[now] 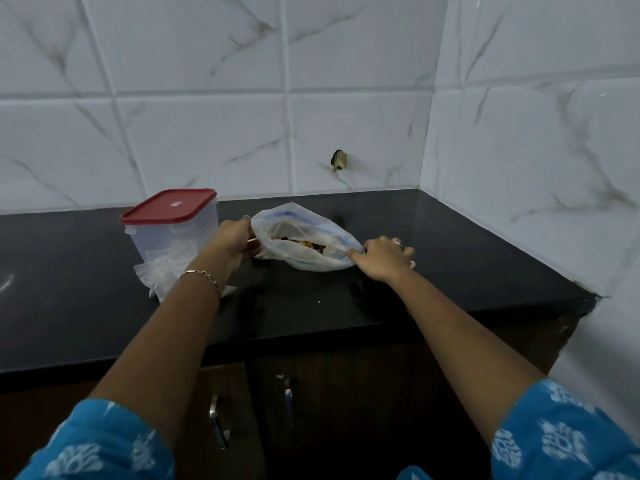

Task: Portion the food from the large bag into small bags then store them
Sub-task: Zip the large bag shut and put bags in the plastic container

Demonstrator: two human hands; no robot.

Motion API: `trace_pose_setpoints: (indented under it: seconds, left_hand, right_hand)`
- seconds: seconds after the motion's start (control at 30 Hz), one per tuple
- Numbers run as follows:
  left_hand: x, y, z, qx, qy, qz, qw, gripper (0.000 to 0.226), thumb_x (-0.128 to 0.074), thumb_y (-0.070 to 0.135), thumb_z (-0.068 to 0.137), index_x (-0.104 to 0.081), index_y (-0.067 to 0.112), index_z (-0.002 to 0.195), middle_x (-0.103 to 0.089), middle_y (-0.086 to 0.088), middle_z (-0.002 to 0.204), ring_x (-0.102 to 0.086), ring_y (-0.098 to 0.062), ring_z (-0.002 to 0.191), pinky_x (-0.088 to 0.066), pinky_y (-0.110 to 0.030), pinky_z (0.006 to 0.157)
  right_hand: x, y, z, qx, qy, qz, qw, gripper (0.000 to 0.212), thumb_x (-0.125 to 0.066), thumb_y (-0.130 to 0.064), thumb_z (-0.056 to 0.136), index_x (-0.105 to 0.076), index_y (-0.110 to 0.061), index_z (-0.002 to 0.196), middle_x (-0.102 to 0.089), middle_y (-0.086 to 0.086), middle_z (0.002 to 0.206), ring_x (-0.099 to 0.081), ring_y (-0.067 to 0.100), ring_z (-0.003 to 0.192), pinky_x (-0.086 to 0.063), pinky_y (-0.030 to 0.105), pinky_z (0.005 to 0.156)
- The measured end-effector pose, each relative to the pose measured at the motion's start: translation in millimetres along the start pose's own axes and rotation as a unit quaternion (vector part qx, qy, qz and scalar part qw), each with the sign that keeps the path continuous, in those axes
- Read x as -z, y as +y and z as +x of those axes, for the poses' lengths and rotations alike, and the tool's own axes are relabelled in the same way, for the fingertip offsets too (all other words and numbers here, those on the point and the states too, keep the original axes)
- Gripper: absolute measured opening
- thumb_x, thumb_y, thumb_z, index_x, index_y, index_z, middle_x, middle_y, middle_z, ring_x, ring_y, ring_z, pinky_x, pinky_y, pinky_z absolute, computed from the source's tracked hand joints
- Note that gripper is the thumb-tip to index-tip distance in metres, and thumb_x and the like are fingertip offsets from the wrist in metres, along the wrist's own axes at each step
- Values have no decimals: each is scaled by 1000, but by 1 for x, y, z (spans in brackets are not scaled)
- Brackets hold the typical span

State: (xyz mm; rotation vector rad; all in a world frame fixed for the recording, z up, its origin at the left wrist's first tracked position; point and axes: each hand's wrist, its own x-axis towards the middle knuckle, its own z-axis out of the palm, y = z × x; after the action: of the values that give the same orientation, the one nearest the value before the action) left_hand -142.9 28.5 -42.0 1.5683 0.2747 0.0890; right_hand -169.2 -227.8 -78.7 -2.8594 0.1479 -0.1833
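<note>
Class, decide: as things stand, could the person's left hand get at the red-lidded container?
Probably yes. The container stands beside the left hand with nothing between them, but that hand grips the large bag and must let go first.

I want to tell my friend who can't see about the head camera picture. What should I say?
Two hands hold open a clear plastic bag with dark food inside, the left hand gripping its left edge and the right hand pinching its right edge, on a black counter. To the left stands a clear container with a red lid, and thin clear bags lie in front of it.
</note>
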Motion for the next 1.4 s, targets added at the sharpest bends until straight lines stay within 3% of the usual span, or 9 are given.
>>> trace_pose_setpoints:
  seconds: [0.17, 0.3, 0.5, 0.6, 0.77, 0.93, 1.07, 1.23, 1.4]
  left_hand:
    - [3, 4, 0, 19, -12, 29, 999, 24, -51, 14, 99, -55, -2, 116, -58, -14, 100, -58, -18, 74, -54, -30, 65]
    - [2, 4, -2, 39, -28, 50, 998, 24, -57, 10, 95, -57, -5, 113, -60, -13, 94, -60, -20, 79, -55, -31, 63]
    - [1, 2, -2, 37, -33, 40, 998, 34, -53, 7, 96, -46, -1, 128, -56, -22, 121, -64, -31, 90, -55, -37, 51]
    - [3, 5, -5, 42, -52, 5, 998, 24, -44, 2, 96, -53, -6, 117, -63, -20, 105, -64, -27, 79, -53, -35, 53]
    - [12, 12, -4, 96, -74, -171, 978, 15, -30, 1, 101, -45, -1, 102, -52, -20, 99, -56, -25, 83, -53, -36, 73]
    - [12, 8, -16, 115, -125, -173, 970, 22, -27, -7, 97, -45, 3, 88, -45, -12, 82, -44, -13, 45, -44, -20, 41]
    - [11, 9, -21, 95, -125, -119, 980, 17, -36, 0, 98, -49, 2, 88, -48, -12, 79, -39, -15, 60, -40, -24, 59]
    - [11, 22, -31, 86, -130, -123, 980, 13, -48, 5, 98, -58, 2, 90, -58, -12, 81, -55, -19, 67, -56, -25, 51]
    - [13, 34, -27, 16, -59, -54, 997, 23, -61, -7, 89, -48, 11, 80, -57, -9, 73, -48, -9, 39, -53, -21, 45]
  right_hand:
    - [5, -2, 1, 10, 13, 87, 996, 29, -54, -40, 87, -61, -17, 104, -63, 4, 107, -53, 26, 108, -34, 41, 92]
    - [9, -10, 3, 5, 24, 285, 958, 23, -57, -24, 87, -51, -11, 105, -58, 5, 99, -57, 22, 88, -47, 37, 74]
    - [22, -25, 12, -60, -49, 543, 836, 34, -63, -15, 85, -52, -4, 115, -61, 16, 112, -63, 23, 92, -54, 32, 67]
    - [31, -26, 6, -57, -93, 654, 748, 17, -57, -20, 90, -62, -9, 101, -66, 13, 103, -64, 26, 92, -55, 38, 79]
    - [40, -22, 5, -68, -100, 764, 634, 37, -32, -22, 104, -62, -5, 92, -67, 13, 94, -63, 27, 88, -53, 43, 84]
    - [43, -24, 6, -37, -94, 776, 622, 30, -39, -19, 103, -65, -8, 94, -73, 4, 75, -67, 18, 75, -57, 33, 68]
    - [46, -28, 9, -30, -77, 778, 623, 25, -46, -21, 102, -65, -5, 96, -73, 6, 77, -70, 17, 68, -60, 31, 62]
    - [57, -33, 12, -70, -2, 768, 637, 10, -58, -5, 94, -57, -9, 86, -67, 9, 85, -67, 19, 73, -58, 29, 56]
    - [72, -27, 10, -51, 71, 699, 710, 21, -69, 5, 83, -54, -10, 85, -63, 10, 91, -66, 18, 76, -59, 29, 58]
